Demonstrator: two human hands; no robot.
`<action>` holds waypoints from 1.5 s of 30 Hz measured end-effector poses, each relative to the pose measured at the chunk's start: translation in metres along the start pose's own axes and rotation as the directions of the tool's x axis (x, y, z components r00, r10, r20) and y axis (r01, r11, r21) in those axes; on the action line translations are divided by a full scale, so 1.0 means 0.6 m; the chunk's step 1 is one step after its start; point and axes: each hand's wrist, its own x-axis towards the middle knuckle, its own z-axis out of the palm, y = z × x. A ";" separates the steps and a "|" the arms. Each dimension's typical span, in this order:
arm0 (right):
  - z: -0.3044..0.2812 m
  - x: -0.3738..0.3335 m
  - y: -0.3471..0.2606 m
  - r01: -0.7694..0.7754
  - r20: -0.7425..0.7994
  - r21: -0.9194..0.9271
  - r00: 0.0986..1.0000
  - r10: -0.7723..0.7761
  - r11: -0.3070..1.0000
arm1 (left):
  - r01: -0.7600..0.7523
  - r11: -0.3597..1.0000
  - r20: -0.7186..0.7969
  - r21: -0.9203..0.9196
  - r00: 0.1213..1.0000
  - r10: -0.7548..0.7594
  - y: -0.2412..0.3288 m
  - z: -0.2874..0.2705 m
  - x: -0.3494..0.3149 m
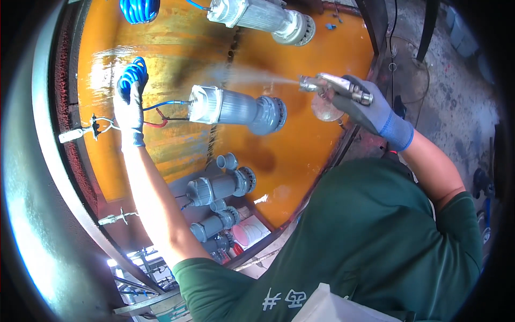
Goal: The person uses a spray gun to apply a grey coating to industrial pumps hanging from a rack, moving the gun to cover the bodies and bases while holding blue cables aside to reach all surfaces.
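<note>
In a grey-white glove, my left hand is closed on a coil of blue cable. From there a blue cable runs to a grey submersible pump, which hangs by a wire and hook at the left. My right hand, also gloved, grips a metal spray gun with a round, paint-smeared cup under it. A pale mist streams leftward from its nozzle, passing over the upper side of the pump. The fingers around the gun's trigger are partly hidden.
Another grey pump hangs beyond, with its own blue coil. Several more pumps hang nearer me. Behind them stands a wet, orange-yellow booth wall. A curved metal rail borders the left; a pink-white bucket sits below.
</note>
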 end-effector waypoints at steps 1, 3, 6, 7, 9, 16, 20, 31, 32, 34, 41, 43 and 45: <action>0.006 -0.002 -0.017 0.072 0.120 -0.124 0.991 -0.057 0.990 | -0.043 0.990 -0.048 0.136 0.998 0.050 -0.052 -0.022 0.001; 0.009 -0.007 -0.015 0.320 0.297 -0.264 0.925 -0.239 0.910 | 0.053 0.937 -0.080 0.345 0.996 -0.027 -0.073 -0.030 0.008; 0.015 -0.007 0.006 0.084 0.222 -0.217 0.974 -0.035 0.973 | 0.056 0.916 -0.099 0.397 0.995 -0.018 -0.107 -0.040 0.015; 0.017 -0.004 -0.003 0.044 0.160 -0.182 0.987 -0.014 0.982 | 0.093 0.902 -0.110 0.422 0.993 -0.051 -0.106 -0.036 0.020; 0.019 0.002 0.013 0.082 0.063 -0.159 0.995 -0.073 0.984 | 0.135 0.879 -0.122 0.458 0.989 -0.088 -0.103 -0.027 0.025; 0.023 -0.014 -0.002 -0.007 0.177 -0.233 0.983 0.049 0.972 | 0.105 0.792 -0.187 0.602 0.982 0.012 -0.125 -0.037 0.009; 0.018 -0.018 0.021 -0.144 0.157 -0.094 0.975 0.158 0.985 | 0.082 0.808 -0.170 0.584 0.985 0.023 -0.118 -0.027 0.011; 0.003 -0.029 0.052 0.001 0.237 -0.152 0.971 0.035 0.988 | 0.145 0.783 -0.193 0.605 0.981 -0.032 -0.106 -0.022 0.014; -0.002 -0.033 0.050 0.118 0.384 -0.314 0.923 0.012 0.942 | 0.164 0.787 -0.204 0.595 0.978 -0.049 -0.101 -0.020 0.011; -0.002 -0.039 0.063 0.084 0.376 -0.225 0.927 0.007 0.971 | 0.189 0.782 -0.220 0.595 0.973 -0.067 -0.097 -0.015 0.015; -0.025 -0.037 0.099 -0.033 0.169 -0.235 0.983 0.074 0.971 | 0.265 0.764 -0.274 0.588 0.954 -0.121 -0.089 -0.004 0.018; -0.029 -0.040 0.093 0.002 0.269 -0.230 0.961 0.062 0.973 | 0.268 0.783 -0.278 0.562 0.952 -0.126 -0.092 -0.011 0.020; -0.030 -0.037 0.112 -0.059 0.312 -0.278 0.938 0.148 0.959 | 0.187 0.836 -0.315 0.515 0.949 -0.019 -0.110 -0.020 0.022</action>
